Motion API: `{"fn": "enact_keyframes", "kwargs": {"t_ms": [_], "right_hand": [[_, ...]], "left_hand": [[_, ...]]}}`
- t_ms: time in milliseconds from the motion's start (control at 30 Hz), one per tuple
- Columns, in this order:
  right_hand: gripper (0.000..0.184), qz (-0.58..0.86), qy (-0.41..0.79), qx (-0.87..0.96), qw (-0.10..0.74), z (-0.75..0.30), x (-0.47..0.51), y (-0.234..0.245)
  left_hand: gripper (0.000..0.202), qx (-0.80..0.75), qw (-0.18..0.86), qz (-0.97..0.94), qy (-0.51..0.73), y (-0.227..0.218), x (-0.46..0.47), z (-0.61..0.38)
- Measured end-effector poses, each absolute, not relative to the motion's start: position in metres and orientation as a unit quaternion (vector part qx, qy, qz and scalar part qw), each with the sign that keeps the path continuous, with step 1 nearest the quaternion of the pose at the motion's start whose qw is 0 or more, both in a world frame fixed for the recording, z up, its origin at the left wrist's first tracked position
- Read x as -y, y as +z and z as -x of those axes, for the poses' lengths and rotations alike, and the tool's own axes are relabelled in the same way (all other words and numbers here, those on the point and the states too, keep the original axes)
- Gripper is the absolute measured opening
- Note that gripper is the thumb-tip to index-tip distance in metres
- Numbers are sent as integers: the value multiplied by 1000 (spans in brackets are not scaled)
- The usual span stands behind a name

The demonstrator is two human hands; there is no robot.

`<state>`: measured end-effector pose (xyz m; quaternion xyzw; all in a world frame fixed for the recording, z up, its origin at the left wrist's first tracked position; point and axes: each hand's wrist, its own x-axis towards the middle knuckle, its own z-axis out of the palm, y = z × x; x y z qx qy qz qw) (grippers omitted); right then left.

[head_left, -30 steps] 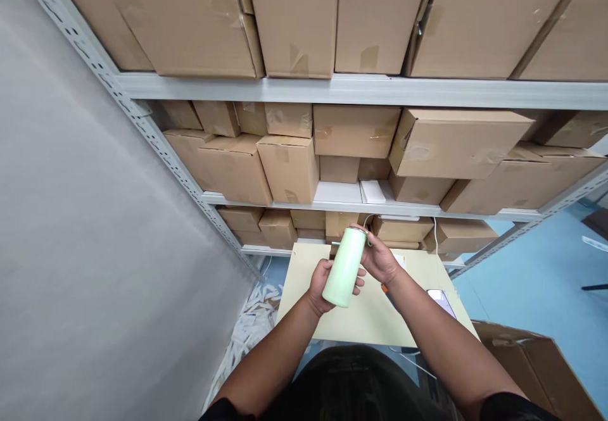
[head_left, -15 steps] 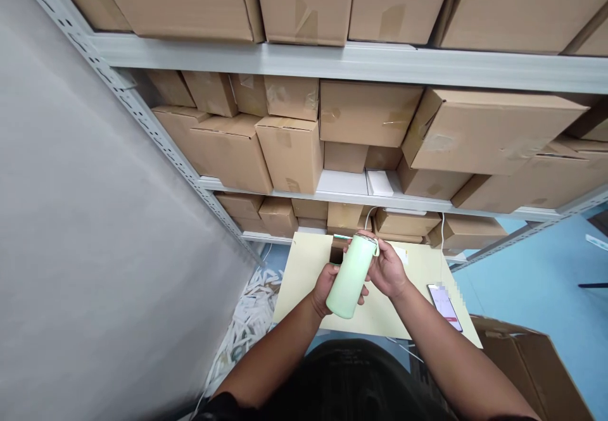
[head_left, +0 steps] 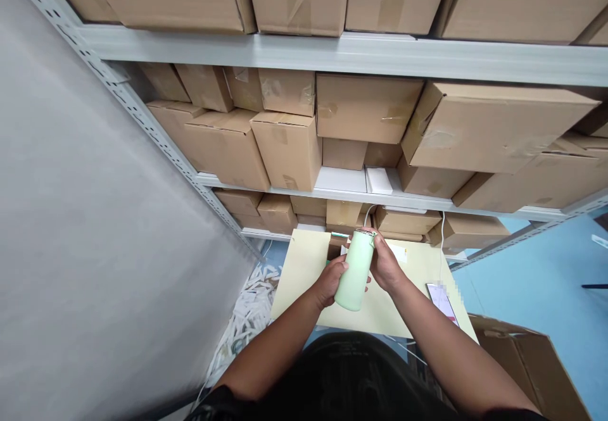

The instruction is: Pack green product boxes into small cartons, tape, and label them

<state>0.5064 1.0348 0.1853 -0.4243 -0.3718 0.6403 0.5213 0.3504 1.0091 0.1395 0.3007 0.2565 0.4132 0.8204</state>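
Note:
A pale green cylindrical bottle (head_left: 355, 271) is held tilted above a cream table (head_left: 304, 268), its top end pointing away from me. My left hand (head_left: 329, 282) wraps around its lower half. Fingers of my right hand (head_left: 386, 265) close on its upper end near the rim. A phone (head_left: 441, 302) with a lit screen lies on the table to the right of my right wrist.
Grey metal shelving (head_left: 342, 54) packed with cardboard boxes (head_left: 285, 149) stands right behind the table. A grey wall (head_left: 85, 231) closes off the left. White paper strips (head_left: 247, 320) litter the floor at left. An open cardboard box (head_left: 532, 364) sits at lower right on the blue floor (head_left: 551, 282).
The bottle and both hands have stayed together with only a slight shift. The view has tilted a little, moving the shelves up in the picture.

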Motion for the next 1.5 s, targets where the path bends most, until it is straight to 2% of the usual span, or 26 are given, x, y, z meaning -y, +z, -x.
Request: {"fn": "enact_keyframes", "kwargs": {"t_ms": [133,200,333,400,467,600,733,933,1300,1500], "right_hand": [[58,464,614,391,505,-516,-1038,170],[54,512,560,391,521,-526,-1043,162],[58,579,452,381,561,-553,-1057,155],[60,587,402,389,586,-563,-1067,160],[64,580,366,405,605,-563,-1078,166],[73,532,375,456,607,-538,-1098,170],[69,521,379,504,575,-506,-1108,150],[63,560,307,583,502,-492,-1101,114],[60,586,202,675,401,-498,-1080,107],[53,586,162,708,358,-495,-1082,69]], "left_hand": [[50,-348,773,-367,383,131,-1015,-349],[46,-445,666,-457,386,126,-1024,-341],[31,-611,366,-573,405,113,-1052,-314],[35,-650,315,-581,374,102,-1066,-303],[34,-671,324,-576,337,89,-1075,-299],[13,-688,415,-519,290,64,-1079,-301],[11,-683,492,-461,282,48,-1079,-304],[8,-653,580,-371,316,36,-1076,-306],[7,-629,611,-312,365,26,-1071,-306],[3,-618,616,-318,370,28,-1069,-317]]}}
